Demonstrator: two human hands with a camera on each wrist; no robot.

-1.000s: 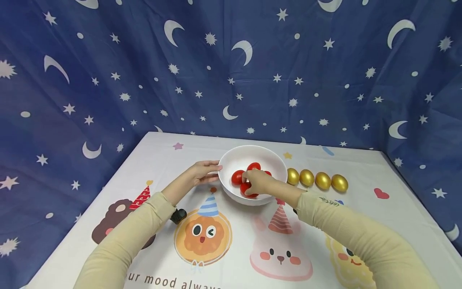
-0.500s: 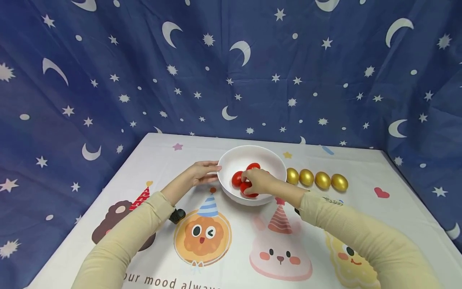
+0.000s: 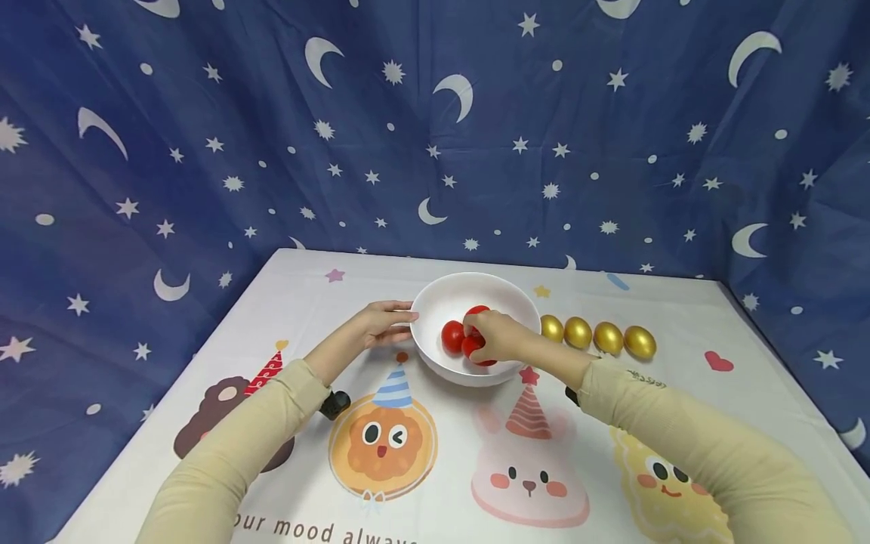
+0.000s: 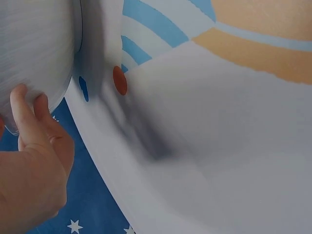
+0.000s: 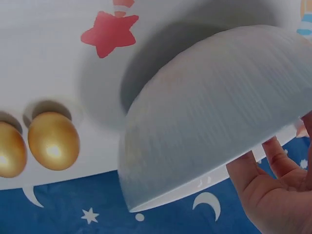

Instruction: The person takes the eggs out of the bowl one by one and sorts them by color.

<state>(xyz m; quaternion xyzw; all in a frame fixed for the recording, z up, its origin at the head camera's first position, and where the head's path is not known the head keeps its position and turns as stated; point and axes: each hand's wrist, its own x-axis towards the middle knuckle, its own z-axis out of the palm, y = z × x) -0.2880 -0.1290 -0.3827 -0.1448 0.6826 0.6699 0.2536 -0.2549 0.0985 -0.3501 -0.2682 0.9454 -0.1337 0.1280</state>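
Note:
A white bowl (image 3: 440,302) on the table holds several glossy red eggs (image 3: 452,336). At its left side my left hand (image 3: 379,323) grips the rim, and in the left wrist view my fingers lie against the outer wall. My right hand (image 3: 501,337) reaches over the right rim into the bowl, its thumb and fingers around a red egg (image 3: 474,347) near the front. Another red egg shows just behind the fingers. The bowl hides the right fingertips and the eggs from the right wrist view.
Several golden eggs (image 3: 578,332) stand in a row right of the bowl, the nearest one close to its wall. A cartoon-printed white cloth (image 3: 451,453) covers the table. Behind it hangs a blue curtain (image 3: 367,204) with moons and stars.
My right hand has shifted slightly to the right inside the bowl, and the red eggs by it have moved right too. The left hand stays at the rim.

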